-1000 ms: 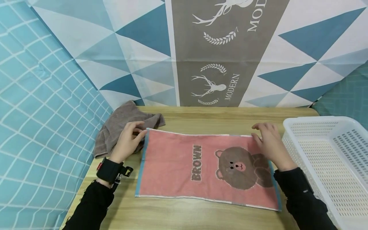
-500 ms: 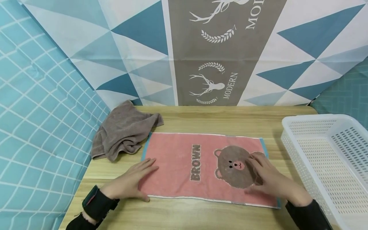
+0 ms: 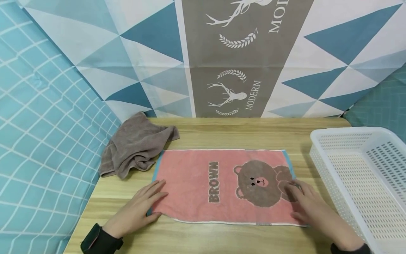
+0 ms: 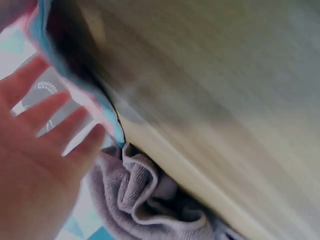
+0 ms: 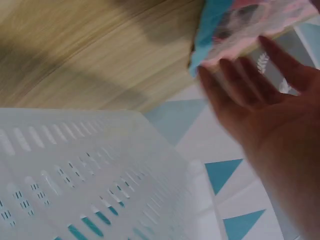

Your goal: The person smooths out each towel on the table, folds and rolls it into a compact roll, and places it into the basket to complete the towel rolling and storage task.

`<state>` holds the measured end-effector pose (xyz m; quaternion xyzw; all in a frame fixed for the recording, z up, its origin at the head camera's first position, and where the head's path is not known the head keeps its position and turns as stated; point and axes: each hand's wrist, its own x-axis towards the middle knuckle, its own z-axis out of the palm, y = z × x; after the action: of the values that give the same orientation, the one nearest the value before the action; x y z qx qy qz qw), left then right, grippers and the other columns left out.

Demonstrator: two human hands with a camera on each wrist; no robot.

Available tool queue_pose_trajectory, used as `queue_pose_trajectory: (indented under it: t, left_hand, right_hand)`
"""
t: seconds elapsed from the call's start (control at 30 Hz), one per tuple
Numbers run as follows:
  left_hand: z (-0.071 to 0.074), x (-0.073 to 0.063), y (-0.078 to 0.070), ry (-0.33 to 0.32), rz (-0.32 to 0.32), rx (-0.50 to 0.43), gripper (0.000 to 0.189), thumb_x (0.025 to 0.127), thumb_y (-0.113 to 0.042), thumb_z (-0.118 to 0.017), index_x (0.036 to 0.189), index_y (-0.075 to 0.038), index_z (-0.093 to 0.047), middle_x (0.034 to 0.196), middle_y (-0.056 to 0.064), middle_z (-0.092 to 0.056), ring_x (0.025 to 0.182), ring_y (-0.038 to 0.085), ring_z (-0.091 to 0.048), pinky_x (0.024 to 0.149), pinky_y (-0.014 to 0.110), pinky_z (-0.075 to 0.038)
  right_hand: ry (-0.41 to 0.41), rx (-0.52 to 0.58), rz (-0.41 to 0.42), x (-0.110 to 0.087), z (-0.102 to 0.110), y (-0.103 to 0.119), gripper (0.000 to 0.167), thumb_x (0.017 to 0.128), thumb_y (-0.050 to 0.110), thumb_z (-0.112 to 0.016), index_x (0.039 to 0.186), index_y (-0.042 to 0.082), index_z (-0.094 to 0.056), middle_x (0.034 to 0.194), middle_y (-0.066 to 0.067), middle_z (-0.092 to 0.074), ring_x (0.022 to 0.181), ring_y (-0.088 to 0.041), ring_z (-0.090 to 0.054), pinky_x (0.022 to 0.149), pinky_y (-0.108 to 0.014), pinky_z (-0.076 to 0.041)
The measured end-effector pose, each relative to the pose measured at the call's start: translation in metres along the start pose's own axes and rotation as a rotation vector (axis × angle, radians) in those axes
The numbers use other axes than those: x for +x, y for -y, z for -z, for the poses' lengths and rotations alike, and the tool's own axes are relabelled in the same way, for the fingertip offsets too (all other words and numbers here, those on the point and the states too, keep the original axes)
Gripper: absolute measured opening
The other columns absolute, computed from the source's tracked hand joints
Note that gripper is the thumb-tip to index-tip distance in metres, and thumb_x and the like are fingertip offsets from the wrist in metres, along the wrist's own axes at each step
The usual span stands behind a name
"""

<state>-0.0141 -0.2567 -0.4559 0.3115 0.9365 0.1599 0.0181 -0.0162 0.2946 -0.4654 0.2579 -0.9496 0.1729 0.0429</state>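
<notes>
A pink towel [image 3: 187, 180] with a brown bear, the word BROWN and blue end borders lies spread on the wooden table. At its near left corner my left hand [image 3: 134, 208] rests its extended fingers on the cloth, the thumb by the near edge. That edge is a little wavy there. In the left wrist view the blue border [image 4: 107, 112] stands slightly up from the wood beside the fingers. My right hand [image 3: 317, 208] lies over the near right part, fingers reaching onto the bear's body and hiding that corner. Its fingers look straight in the right wrist view.
A crumpled grey-brown towel [image 3: 136, 144] sits at the back left, close to the pink towel's corner. To the right stands a white perforated plastic basket [image 3: 328, 180], near my right forearm. Patterned cloth [image 3: 152, 53] hangs behind the table [image 3: 222, 132].
Both hands have left the pink towel's far corners and come toward its near corners. The towel's right end has straightened, and its near left edge has become wavy.
</notes>
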Motion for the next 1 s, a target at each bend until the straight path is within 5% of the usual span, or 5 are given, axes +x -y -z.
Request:
queue_pose_trajectory:
  t: [0.17, 0.33, 0.63, 0.83, 1.0]
  left_hand:
    - [-0.005, 0.003, -0.001, -0.179, -0.099, 0.102, 0.03, 0.075, -0.016, -0.086, 0.098, -0.021, -0.068, 0.118, 0.002, -0.059, 0.111, 0.02, -0.053, 0.096, 0.035, -0.037]
    - [-0.005, 0.008, -0.002, -0.225, -0.118, 0.11, 0.028, 0.075, -0.012, -0.085, 0.089, -0.024, -0.064, 0.098, -0.009, -0.056, 0.095, 0.011, -0.051, 0.088, 0.031, -0.038]
    - [-0.008, 0.013, -0.007, -0.204, -0.061, 0.122, 0.027, 0.075, -0.006, -0.068, 0.089, -0.024, -0.055, 0.088, -0.015, -0.046, 0.085, 0.004, -0.044, 0.081, 0.027, -0.038]
    - [-0.016, 0.021, -0.011, -0.15, -0.107, 0.182, 0.039, 0.06, -0.011, -0.076, 0.087, -0.02, -0.047, 0.081, -0.014, -0.034, 0.079, 0.008, -0.037, 0.076, 0.029, -0.035]
    - [-0.012, 0.018, -0.011, -0.133, -0.111, 0.174, 0.036, 0.063, -0.009, -0.076, 0.088, -0.021, -0.053, 0.084, -0.014, -0.046, 0.081, 0.007, -0.046, 0.078, 0.031, -0.04]
  right_hand:
    - [-0.08, -0.012, 0.132, -0.005, 0.0, 0.003, 0.056, 0.054, 0.049, -0.09, 0.09, 0.024, -0.055, 0.092, 0.017, -0.046, 0.086, -0.004, -0.039, 0.068, -0.022, -0.036]
    - [-0.023, 0.015, 0.124, -0.013, -0.001, 0.0, 0.047, 0.06, 0.038, -0.09, 0.086, 0.03, -0.051, 0.089, 0.021, -0.04, 0.083, 0.002, -0.03, 0.063, -0.016, -0.029]
    - [-0.098, -0.033, 0.142, -0.011, -0.006, 0.0, 0.037, 0.066, 0.007, -0.082, 0.083, 0.03, -0.058, 0.085, 0.024, -0.046, 0.079, 0.004, -0.036, 0.065, -0.013, -0.033]
    - [-0.125, -0.004, 0.114, -0.01, -0.007, 0.0, 0.038, 0.065, -0.004, -0.076, 0.087, 0.022, -0.061, 0.083, 0.02, -0.053, 0.077, 0.005, -0.046, 0.062, -0.017, -0.044]
    - [-0.145, -0.02, 0.104, -0.013, 0.0, 0.001, 0.039, 0.066, -0.005, -0.074, 0.092, 0.022, -0.065, 0.088, 0.02, -0.057, 0.079, 0.005, -0.052, 0.071, -0.01, -0.042]
